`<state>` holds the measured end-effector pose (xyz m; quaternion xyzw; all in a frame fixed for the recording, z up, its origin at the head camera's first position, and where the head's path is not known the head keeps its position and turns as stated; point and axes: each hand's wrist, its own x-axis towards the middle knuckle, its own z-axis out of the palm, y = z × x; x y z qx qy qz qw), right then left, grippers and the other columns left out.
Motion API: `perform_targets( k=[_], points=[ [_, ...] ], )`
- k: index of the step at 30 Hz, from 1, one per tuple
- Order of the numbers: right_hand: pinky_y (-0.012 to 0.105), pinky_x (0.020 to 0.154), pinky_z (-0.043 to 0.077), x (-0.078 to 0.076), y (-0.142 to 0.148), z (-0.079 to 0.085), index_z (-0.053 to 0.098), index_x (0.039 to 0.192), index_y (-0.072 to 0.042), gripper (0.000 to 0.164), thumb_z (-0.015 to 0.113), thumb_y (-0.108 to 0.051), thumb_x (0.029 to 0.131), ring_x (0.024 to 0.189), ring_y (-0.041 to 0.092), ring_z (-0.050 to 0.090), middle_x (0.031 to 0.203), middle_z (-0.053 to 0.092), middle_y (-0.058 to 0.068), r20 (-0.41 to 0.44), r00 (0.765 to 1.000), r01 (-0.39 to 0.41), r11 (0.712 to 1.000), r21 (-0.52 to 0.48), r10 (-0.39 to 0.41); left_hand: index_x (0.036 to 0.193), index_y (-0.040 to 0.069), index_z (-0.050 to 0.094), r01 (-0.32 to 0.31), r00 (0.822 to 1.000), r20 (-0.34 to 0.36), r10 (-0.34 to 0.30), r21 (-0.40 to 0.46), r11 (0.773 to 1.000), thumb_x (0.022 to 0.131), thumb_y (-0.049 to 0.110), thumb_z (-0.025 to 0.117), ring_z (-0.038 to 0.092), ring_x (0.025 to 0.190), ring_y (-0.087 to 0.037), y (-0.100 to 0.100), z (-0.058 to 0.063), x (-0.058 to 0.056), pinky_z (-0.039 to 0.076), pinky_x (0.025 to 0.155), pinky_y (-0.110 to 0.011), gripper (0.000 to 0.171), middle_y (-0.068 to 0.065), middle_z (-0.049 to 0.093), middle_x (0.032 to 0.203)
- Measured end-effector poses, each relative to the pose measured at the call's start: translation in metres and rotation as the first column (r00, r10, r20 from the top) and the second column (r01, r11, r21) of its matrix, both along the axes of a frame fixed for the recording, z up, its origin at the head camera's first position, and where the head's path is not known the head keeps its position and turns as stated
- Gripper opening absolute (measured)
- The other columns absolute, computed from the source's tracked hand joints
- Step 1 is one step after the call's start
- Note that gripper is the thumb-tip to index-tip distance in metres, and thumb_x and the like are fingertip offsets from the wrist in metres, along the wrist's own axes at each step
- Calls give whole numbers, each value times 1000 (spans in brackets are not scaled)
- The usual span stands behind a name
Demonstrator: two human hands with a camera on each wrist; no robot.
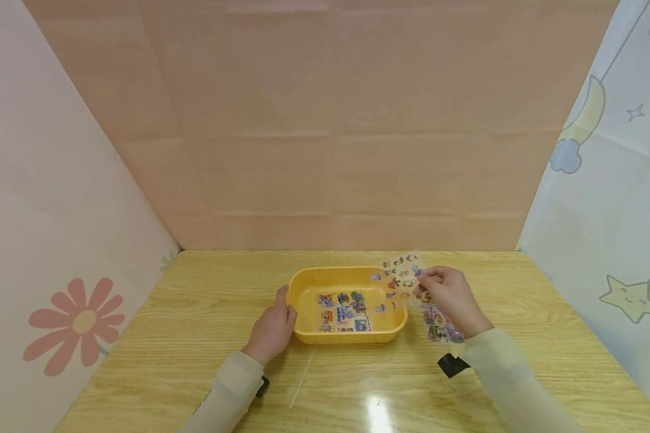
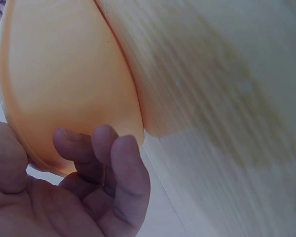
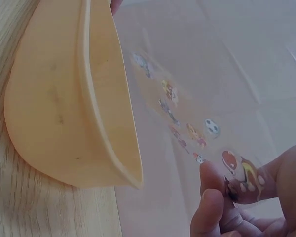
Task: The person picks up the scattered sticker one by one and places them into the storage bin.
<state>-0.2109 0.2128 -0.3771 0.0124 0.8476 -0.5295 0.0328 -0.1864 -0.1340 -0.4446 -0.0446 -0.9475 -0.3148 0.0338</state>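
Observation:
A yellow plastic basin (image 1: pixel 346 338) stands on the table, with a sheet of colourful stickers (image 1: pixel 345 311) lying inside. My left hand (image 1: pixel 272 328) holds the basin's left end at the rim. In the left wrist view several curled fingers (image 2: pixel 130 168) lie by the outer wall. Over the basin's right end, my right hand (image 1: pixel 448 296) pinches a clear sheet of small cartoon stickers (image 1: pixel 394 282) by its edge. The right wrist view shows this transparent sheet (image 3: pixel 175 111) raised above the basin rim, between thumb and fingers (image 3: pixel 212 177).
Another sticker sheet (image 1: pixel 441 328) lies on the table right of the basin, partly under my right hand. A thin pale strip (image 1: pixel 301 380) lies in front of the basin. Behind the wooden table (image 1: pixel 206 288) rises a brown paper wall (image 1: pixel 330 150), with patterned sheets at both sides.

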Motion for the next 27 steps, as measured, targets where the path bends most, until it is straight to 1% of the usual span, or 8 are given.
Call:
perform_targets(
  k=[9,14,20,22,27],
  points=[
    [33,77,55,-3,-11,0,57,124,7,32,45,-15,105,86,18,68,94,73,10,4,999,-40,999,20,40,149,-5,30,3,1000,-19,-3,-3,1000,104,15,41,38,43,-12,-1,-1,0,32,42,-26,50,1,43,54],
    [35,76,54,-5,-18,-1,58,125,5,31,45,-16,105,87,17,68,95,74,9,19,999,-52,998,34,51,149,-4,30,-1,1000,-9,1,-4,1000,104,15,41,38,43,-12,-1,-1,-1,32,42,-27,50,0,43,54],
    [35,73,54,-7,-26,-3,58,125,5,31,46,-15,105,85,17,67,96,73,10,17,997,-74,997,38,73,149,-3,30,-4,1000,0,4,-5,1000,104,15,40,38,43,-12,-1,-1,-1,32,43,-27,50,0,43,54],
    [33,63,52,-8,-27,-3,58,126,4,32,46,-17,105,85,18,66,96,73,9,25,996,-82,996,44,81,149,-3,30,-4,1000,-3,4,-5,1000,104,15,41,38,43,-12,-1,-2,-1,32,42,-27,50,0,43,54],
    [35,60,51,-9,-32,-2,58,129,4,34,45,-18,105,80,22,64,96,73,9,54,993,-108,992,58,105,150,-3,30,-8,1000,-3,8,-4,1000,104,15,41,38,43,-12,0,-2,-1,32,42,-27,51,0,43,54]
  ],
)
